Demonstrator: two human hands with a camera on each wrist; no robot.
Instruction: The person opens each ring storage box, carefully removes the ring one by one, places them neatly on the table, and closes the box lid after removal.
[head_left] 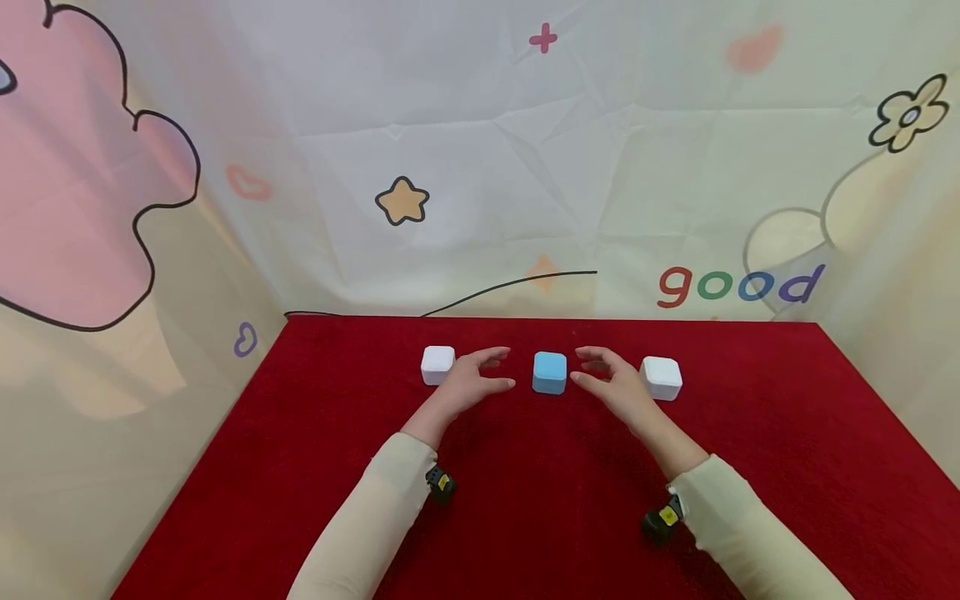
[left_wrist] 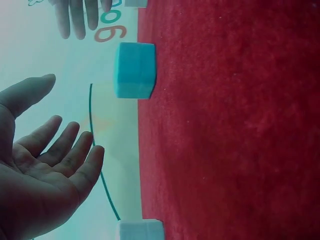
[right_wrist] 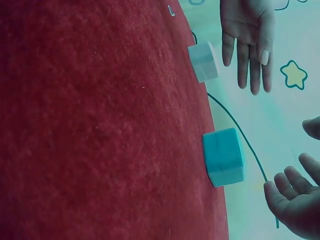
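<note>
A light-blue block [head_left: 550,372] with rounded edges sits on the red cloth between my two hands. My left hand [head_left: 471,382] hovers to its left, fingers loosely bent and thumb spread, touching nothing. To the block's right, my right hand [head_left: 611,383] holds a similar relaxed pose, its fingertips just apart from the block. A white block [head_left: 437,365] lies beyond the left hand, which partly overlaps it in the head view. Behind the right hand stands another white block [head_left: 662,378]. The left wrist view shows the blue block [left_wrist: 135,70] clear of the left palm [left_wrist: 45,185].
The red cloth [head_left: 510,517] covers a table that ends at a pale printed curtain [head_left: 480,150]. Curtain walls also rise at the left and right. A small dark camera [head_left: 441,483] is strapped to the left wrist, another [head_left: 662,521] to the right.
</note>
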